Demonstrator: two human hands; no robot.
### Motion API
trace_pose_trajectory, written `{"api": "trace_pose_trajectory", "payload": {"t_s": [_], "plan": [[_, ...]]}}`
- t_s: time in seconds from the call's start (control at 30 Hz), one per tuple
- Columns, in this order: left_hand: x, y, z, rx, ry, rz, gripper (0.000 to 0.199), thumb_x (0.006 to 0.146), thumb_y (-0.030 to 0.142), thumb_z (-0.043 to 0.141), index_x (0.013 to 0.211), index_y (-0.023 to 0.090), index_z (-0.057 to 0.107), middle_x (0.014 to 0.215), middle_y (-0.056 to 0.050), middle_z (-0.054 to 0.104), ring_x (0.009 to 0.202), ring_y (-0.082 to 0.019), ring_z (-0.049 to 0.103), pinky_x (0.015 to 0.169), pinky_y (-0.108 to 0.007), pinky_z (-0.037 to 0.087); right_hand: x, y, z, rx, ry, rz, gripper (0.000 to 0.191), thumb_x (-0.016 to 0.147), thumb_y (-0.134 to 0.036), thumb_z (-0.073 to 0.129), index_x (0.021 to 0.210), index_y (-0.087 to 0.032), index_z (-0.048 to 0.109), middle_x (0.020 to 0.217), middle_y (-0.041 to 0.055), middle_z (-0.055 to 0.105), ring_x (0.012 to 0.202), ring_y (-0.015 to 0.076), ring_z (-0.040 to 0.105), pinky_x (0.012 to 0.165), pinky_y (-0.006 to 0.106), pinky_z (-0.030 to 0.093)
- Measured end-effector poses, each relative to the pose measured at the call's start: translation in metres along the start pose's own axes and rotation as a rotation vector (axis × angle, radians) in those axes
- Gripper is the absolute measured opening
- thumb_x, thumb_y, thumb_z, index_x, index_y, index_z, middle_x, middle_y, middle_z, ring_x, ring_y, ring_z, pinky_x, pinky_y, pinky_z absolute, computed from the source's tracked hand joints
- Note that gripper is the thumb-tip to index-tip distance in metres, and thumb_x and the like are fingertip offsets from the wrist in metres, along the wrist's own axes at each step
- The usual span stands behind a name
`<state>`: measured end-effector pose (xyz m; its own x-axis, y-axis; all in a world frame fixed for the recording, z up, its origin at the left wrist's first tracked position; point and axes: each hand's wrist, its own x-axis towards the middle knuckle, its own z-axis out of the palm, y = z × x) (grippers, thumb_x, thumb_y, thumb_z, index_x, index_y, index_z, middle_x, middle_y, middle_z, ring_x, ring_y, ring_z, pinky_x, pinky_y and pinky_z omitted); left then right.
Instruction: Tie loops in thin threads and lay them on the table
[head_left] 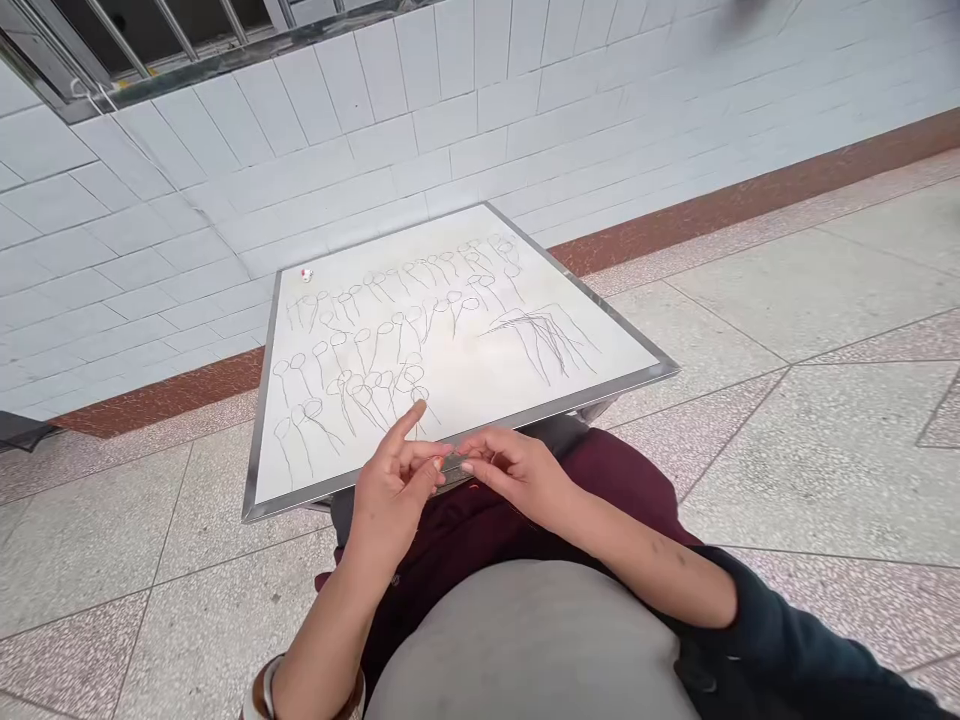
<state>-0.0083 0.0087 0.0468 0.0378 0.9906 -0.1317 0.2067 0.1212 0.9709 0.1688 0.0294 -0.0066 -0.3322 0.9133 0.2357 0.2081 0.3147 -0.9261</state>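
My left hand (395, 482) is at the near edge of the white table, its thumb and middle finger pinched together and its index finger raised. Close beside it, my right hand (525, 472) also pinches with thumb and fingertips. Between the fingertips there seems to be a thin dark strand, too fine to make out fully. Rows of thin looped strands (386, 328), each a ring with a long tail, lie across the tabletop. To their right is a loose bundle of straight thin strands (551, 340).
The table (465, 385) has a grey metal rim. A small red-and-white object (307, 274) sits at its far left corner. Behind stands a white tiled wall (420, 130) with a barred window (180, 40). Speckled floor tiles (750, 450) surround the table, and my lap is against its near edge.
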Motion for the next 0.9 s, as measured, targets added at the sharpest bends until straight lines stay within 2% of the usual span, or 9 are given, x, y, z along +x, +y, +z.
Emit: {"api": "trace_pose_trajectory", "payload": {"t_s": [0.17, 0.33, 0.5, 0.73, 0.9], "plan": [[0.003, -0.001, 0.002, 0.066, -0.022, 0.056, 0.060, 0.084, 0.022, 0.059, 0.141, 0.031, 0.043, 0.096, 0.000, 0.072, 0.072, -0.012, 0.059, 0.076, -0.029, 0.051, 0.001, -0.002, -0.001, 0.022, 0.031, 0.002, 0.011, 0.090, -0.026, 0.056, 0.097, -0.022, 0.064, 0.085, 0.0016, 0.065, 0.075, 0.0136, 0.058, 0.062, 0.024, 0.044], [0.001, 0.001, 0.002, 0.195, -0.032, 0.112, 0.058, 0.085, 0.021, 0.057, 0.140, 0.034, 0.044, 0.095, 0.002, 0.073, 0.073, -0.013, 0.061, 0.078, -0.029, 0.052, 0.000, -0.004, -0.006, -0.069, 0.047, -0.098, 0.011, 0.092, -0.019, 0.053, 0.091, -0.021, 0.064, 0.080, 0.0012, 0.062, 0.074, 0.0132, 0.056, 0.068, 0.025, 0.044], [-0.001, 0.000, 0.003, 0.284, -0.038, 0.132, 0.055, 0.085, 0.020, 0.056, 0.138, 0.035, 0.047, 0.094, 0.004, 0.074, 0.076, -0.013, 0.063, 0.079, -0.028, 0.052, 0.002, -0.002, -0.010, -0.192, 0.025, -0.191, 0.014, 0.094, -0.018, 0.050, 0.092, -0.020, 0.064, 0.078, 0.0018, 0.060, 0.076, 0.0140, 0.056, 0.069, 0.026, 0.044], [-0.001, -0.007, 0.005, 0.114, 0.020, 0.110, 0.057, 0.083, 0.023, 0.061, 0.139, 0.029, 0.047, 0.096, -0.001, 0.072, 0.076, -0.014, 0.064, 0.080, -0.031, 0.053, 0.003, -0.002, -0.010, -0.241, 0.028, -0.218, 0.016, 0.096, -0.022, 0.047, 0.093, -0.020, 0.062, 0.081, 0.0031, 0.061, 0.078, 0.0149, 0.057, 0.070, 0.027, 0.045], [-0.004, -0.003, 0.007, 0.126, 0.057, 0.120, 0.057, 0.082, 0.024, 0.063, 0.138, 0.029, 0.048, 0.094, -0.002, 0.073, 0.077, -0.014, 0.064, 0.083, -0.033, 0.053, 0.002, -0.009, -0.007, -0.178, 0.060, -0.183, 0.014, 0.094, -0.022, 0.048, 0.091, -0.020, 0.061, 0.081, 0.0024, 0.061, 0.076, 0.0138, 0.056, 0.070, 0.026, 0.044]]}}
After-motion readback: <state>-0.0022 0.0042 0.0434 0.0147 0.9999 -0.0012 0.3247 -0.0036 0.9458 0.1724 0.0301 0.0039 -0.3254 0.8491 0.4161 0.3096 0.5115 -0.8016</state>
